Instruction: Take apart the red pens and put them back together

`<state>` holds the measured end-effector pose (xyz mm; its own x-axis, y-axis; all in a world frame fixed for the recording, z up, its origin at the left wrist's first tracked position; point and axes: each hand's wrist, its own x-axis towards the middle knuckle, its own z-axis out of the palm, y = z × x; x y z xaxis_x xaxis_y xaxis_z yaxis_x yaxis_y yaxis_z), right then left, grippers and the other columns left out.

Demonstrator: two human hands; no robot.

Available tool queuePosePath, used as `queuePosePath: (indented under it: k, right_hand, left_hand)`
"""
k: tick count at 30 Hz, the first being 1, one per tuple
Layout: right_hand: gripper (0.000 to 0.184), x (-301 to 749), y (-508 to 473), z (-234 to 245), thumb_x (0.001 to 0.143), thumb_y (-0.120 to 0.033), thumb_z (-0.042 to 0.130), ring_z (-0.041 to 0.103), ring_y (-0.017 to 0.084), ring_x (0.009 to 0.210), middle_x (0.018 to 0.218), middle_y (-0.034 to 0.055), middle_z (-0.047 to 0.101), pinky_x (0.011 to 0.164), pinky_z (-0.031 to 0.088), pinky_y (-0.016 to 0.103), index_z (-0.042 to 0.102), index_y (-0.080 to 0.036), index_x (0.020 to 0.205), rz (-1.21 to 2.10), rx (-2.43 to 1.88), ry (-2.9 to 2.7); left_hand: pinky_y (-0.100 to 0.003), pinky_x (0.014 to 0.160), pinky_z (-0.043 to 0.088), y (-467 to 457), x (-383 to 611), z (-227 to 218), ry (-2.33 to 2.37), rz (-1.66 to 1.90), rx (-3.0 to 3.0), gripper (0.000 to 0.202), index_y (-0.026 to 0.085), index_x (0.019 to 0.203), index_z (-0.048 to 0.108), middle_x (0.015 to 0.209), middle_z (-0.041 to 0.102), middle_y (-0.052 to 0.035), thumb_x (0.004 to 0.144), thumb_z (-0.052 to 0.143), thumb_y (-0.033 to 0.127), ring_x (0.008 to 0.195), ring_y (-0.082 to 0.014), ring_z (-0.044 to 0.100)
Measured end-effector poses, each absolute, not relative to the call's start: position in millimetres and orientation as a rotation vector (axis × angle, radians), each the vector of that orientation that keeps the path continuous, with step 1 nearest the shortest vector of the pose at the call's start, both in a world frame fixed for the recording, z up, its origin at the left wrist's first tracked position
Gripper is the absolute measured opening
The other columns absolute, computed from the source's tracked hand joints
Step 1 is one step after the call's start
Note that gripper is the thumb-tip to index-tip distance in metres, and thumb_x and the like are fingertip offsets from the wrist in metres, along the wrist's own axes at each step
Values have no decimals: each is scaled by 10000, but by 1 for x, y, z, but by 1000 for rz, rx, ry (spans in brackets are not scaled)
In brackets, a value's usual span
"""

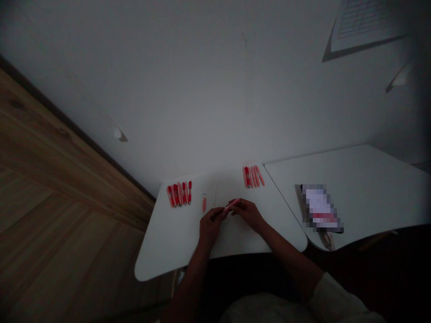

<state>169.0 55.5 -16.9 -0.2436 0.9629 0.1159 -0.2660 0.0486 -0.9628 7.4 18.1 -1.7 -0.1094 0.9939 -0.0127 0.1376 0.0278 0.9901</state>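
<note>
Above the white table [175, 244], both hands grip one pink pen [232, 205], tilted up to the right. My left hand [211, 225] has its fingers closed on the pen's lower left end. The fingers of my right hand [249, 216] pinch it farther up, hiding part of it. Just beyond my left hand lies a short pink pen barrel piece [204, 204], with a tiny thin part [204, 194], perhaps a spring, behind it. A slim pale stick like a pen refill [214, 196] lies to the right of these.
Several red and pink pens [179, 194] lie in a row at the back left. Another row of pens [253, 176] is at the back right. A phone or tablet [321, 208], blurred out, rests on the adjoining table [367, 193]. The wall [202, 112] rises behind.
</note>
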Motion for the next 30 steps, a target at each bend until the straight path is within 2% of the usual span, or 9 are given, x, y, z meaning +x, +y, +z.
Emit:
queuePosePath:
  k: [12,20,30]
  right_hand:
    - [272,170,53,-12,771,-445,636,672,183,779,808,35,689,673,561,329,595,-192,861,1492,-754,-1179]
    - [281,169,53,-14,786,-446,630,681,181,788,830,38,698,705,565,346,531,-193,861,1566,-718,-1103]
    - [344,169,53,-15,772,-500,630,687,199,783,831,37,696,746,564,406,475,-206,859,1640,-676,-1051]
  left_hand:
    - [-335,786,537,17,9,2,1409,1208,1283,287,188,944,692,905,721,-68,708,680,352,823,-199,679]
    - [-313,805,523,16,9,0,1439,1180,1311,259,196,937,689,907,718,-53,723,671,339,831,-182,674]
    - [-312,759,539,17,9,-6,1424,1153,1352,286,176,971,673,858,719,-57,746,651,351,770,-179,679]
